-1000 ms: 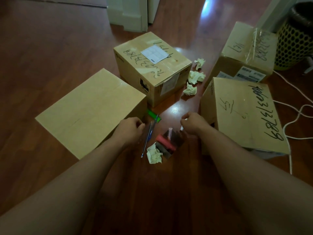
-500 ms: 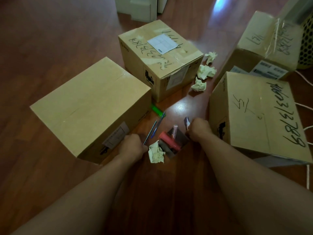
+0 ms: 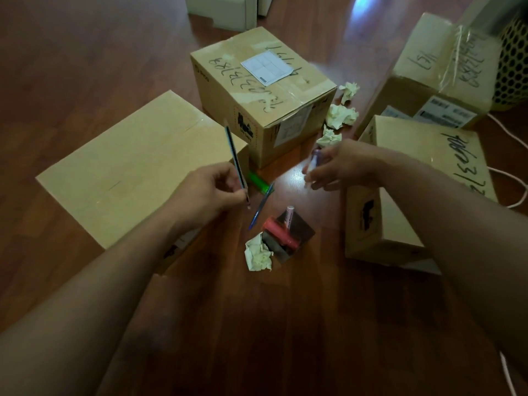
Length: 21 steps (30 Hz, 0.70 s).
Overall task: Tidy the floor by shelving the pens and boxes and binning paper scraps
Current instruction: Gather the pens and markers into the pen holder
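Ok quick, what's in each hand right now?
Left hand: closed on a thin blue pencil, lifted off the floor.
Right hand: closed on a small pale marker, also lifted; it is blurred.

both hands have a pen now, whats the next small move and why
Probably reach the left hand, which already pinches a thin pen, down for the blue pen lying on the floor just below it. The right hand holds a small marker. A green marker and a red marker also remain, so gathering pens before standing seems sensible.
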### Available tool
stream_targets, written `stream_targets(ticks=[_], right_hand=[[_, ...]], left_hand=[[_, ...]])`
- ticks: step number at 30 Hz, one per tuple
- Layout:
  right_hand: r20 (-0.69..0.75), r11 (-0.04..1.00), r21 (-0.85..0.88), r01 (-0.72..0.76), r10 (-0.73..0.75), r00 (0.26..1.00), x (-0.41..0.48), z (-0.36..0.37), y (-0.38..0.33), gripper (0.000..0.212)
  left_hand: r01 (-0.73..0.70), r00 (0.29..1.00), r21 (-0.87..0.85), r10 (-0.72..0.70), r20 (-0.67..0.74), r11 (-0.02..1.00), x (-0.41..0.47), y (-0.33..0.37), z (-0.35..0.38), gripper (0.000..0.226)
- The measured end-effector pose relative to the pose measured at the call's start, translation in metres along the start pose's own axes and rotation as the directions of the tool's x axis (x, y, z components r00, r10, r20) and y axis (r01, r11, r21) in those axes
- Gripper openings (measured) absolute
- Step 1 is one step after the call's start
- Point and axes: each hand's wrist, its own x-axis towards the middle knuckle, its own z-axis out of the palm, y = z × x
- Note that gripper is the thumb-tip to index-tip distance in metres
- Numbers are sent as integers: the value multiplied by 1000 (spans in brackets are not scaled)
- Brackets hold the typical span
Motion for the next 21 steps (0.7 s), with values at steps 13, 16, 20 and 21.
stream_targets(ticks=[13, 16, 20, 21], right_hand=[[258, 893, -379, 245, -152, 954, -26, 24, 12, 23], [263, 887, -392, 246, -148, 953, -26, 21, 21, 21], [274, 864, -441, 242, -127, 953, -28, 21, 32, 25], [277, 860, -449, 242, -123, 953, -28, 22, 33, 26]], left_hand=[[-224, 927, 153, 161, 340, 963, -1, 11, 41, 15], [-278, 920, 289, 167, 354, 916, 3, 8, 52, 32], [-282, 908, 366, 124, 399, 887, 5, 13, 56, 44], [-271, 905, 352, 114, 410, 896, 6, 15, 53, 44]])
